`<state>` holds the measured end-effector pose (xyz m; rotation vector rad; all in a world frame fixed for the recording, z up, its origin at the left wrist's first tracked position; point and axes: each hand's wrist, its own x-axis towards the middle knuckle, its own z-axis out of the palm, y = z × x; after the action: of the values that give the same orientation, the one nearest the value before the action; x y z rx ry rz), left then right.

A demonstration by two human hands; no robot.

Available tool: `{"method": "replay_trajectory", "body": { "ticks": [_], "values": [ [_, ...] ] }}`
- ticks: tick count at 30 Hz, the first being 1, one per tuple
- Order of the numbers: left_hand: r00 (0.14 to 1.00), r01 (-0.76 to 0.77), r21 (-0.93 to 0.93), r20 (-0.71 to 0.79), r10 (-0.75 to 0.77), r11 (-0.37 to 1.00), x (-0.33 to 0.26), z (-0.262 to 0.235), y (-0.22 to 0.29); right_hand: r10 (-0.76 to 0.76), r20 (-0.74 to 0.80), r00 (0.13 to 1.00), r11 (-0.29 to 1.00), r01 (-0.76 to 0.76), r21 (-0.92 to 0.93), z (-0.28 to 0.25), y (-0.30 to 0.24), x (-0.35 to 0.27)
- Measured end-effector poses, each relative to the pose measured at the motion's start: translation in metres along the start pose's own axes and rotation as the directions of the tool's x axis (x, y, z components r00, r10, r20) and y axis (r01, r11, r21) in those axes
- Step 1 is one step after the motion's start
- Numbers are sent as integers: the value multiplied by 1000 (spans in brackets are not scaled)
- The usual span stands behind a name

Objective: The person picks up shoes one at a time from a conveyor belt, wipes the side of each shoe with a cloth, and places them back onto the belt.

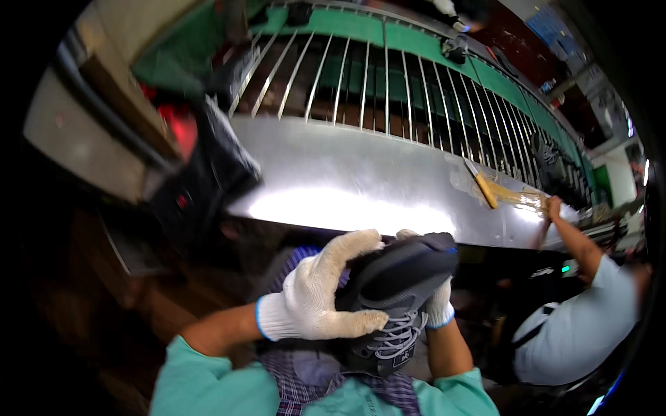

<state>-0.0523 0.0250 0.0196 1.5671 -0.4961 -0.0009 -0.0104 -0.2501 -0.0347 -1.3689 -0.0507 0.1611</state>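
Note:
A dark grey and black lace-up sneaker (409,274) is held in front of my chest, toe pointing up and away, its light grey laces (399,336) toward me. My left hand (316,291), in a white knit glove with a blue cuff edge, wraps the shoe's left side, thumb near the laces and fingers toward the toe. On the other side, my right hand (439,305), gloved alike, supports the shoe; most of its fingers are hidden behind it. Just beyond lies a shiny metal ledge (333,166).
A yellow-handled knife (485,191) rests on the ledge. Behind it runs a rack of metal rods (364,83) beside a green belt (409,62), with dark shoes (551,156) at right. A co-worker's hand (553,208) touches the ledge at right. A black object (208,170) hangs at left.

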Motion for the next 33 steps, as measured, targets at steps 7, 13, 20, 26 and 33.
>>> {"method": "replay_trajectory", "body": {
  "ticks": [7, 13, 20, 26, 33],
  "values": [
    [993, 90, 159, -96, -75, 983, 81, -33, -57, -112, 281, 953, 594, 291, -750, 65, -68, -16],
    [975, 206, -126, -62, -215, 970, 66, -10, -93, -329, 286, 900, 547, 428, -719, 47, -21, -55],
    [852, 238, 392, 354, -385, 889, 106, -37, -54, -418, 351, 838, 276, 486, -829, -26, 13, 11],
    [806, 214, 446, 422, -415, 869, 111, -46, -56, -490, 395, 777, 198, 540, -818, -16, 14, 41],
    [797, 301, 442, 369, -477, 845, 113, -42, -58, -73, 249, 966, 497, 251, -831, 10, -15, 71]
  ]
}}
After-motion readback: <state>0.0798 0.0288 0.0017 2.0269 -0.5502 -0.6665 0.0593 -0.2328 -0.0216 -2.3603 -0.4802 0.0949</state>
